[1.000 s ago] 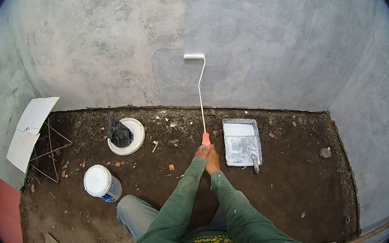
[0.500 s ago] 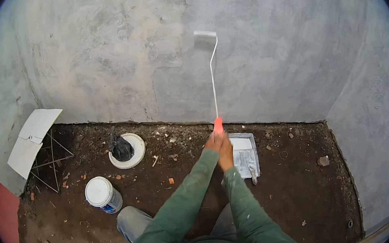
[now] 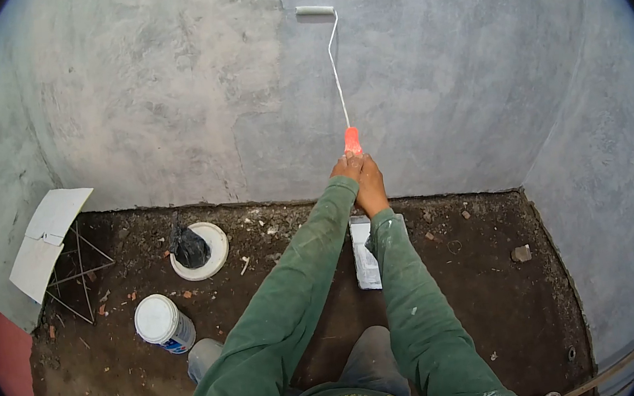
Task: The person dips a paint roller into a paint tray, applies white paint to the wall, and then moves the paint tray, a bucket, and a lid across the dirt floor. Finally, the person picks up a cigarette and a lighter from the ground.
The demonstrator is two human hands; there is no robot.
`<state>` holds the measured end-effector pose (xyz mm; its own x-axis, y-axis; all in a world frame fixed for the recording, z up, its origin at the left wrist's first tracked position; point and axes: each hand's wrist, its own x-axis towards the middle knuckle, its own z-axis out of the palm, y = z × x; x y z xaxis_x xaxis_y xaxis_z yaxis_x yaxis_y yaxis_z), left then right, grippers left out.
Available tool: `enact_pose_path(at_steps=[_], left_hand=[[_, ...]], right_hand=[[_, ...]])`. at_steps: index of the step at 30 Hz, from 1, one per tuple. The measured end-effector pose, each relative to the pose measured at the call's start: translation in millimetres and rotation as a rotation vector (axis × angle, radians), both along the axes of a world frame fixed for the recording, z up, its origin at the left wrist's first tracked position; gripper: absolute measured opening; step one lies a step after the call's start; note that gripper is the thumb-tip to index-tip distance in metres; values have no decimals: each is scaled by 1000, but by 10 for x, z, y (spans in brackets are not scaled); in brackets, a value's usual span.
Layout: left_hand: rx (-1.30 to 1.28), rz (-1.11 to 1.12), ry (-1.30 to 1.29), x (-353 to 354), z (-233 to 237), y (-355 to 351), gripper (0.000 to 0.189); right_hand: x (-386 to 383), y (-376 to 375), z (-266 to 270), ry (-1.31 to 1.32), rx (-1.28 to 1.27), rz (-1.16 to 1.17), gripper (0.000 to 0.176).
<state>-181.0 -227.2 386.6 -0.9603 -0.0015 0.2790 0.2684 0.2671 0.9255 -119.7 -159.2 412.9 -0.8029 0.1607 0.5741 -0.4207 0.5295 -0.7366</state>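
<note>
Both hands grip the orange handle of a paint roller (image 3: pixel 335 71). My left hand (image 3: pixel 347 169) sits just left of my right hand (image 3: pixel 370 184), the two pressed together below the handle. A thin white shaft runs up from the handle to the roller head, which lies flat against the grey cement wall (image 3: pixel 435 67) high up near the top of the view. The wall right of the roller looks darker and wetter than the patchy part on the left. Green sleeves cover both arms.
On the dirt floor, a paint tray (image 3: pixel 364 259) lies partly hidden under my arms. A white lidded bucket (image 3: pixel 161 323) stands at lower left, a white lid with a black bag (image 3: pixel 196 248) behind it. A wire frame with white card (image 3: pixel 52 244) leans at the left wall.
The roller has travelled up the wall, from about mid-height to near the top. Both hands rose with it and my arms stretched out over the tray.
</note>
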Motion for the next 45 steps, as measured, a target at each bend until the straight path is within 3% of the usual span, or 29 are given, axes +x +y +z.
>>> enact_pose_path(at_steps=[9,13,19,21,26,28,29,31,32,34,37,42,44,45], left_hand=[[38,-44,-168,369,-1084,56,64],[-21,-72,-156,400,-1731,88,59],[59,-69,-322,702,-2103,70,59],[74,-106,-311,588,-2532,107,60],[129,-111,-366,823,-2635,229,61],[12,-38,-412,823,-2771,292,60],[10,-41,-413,557,-3543,449,60],[-406,-144,6,46,-4798,253,61],[-408,-143,7,131,-4643,235,61],[-6,-119,-371,443,-4148,213,62],[82,-46,-330,1101,-2954,224,61],[51,-120,-473,1121,-2280,237,58],[116,-133,-155,938,-2014,322,49],[-41,-124,110,815,-1839,350,45]], right_hand=[[193,58,-1128,-148,-55,0,29],[421,34,-1389,-237,-71,1,28],[532,64,-1957,-315,-93,-13,27],[572,77,-2058,-338,-108,6,27],[618,197,-2403,-434,-127,2,26],[663,233,-2478,-458,-131,-1,26],[687,237,-2492,-477,-135,2,26],[692,239,-2613,-505,-126,-8,26],[713,229,-2645,-533,-115,-16,26],[770,220,-2661,-536,-120,-26,27],[878,204,-2567,-539,-114,-39,28],[933,235,-2123,-406,-125,-62,31],[850,248,-1664,-252,-120,-55,30],[739,292,-1490,-211,-129,-43,29]])
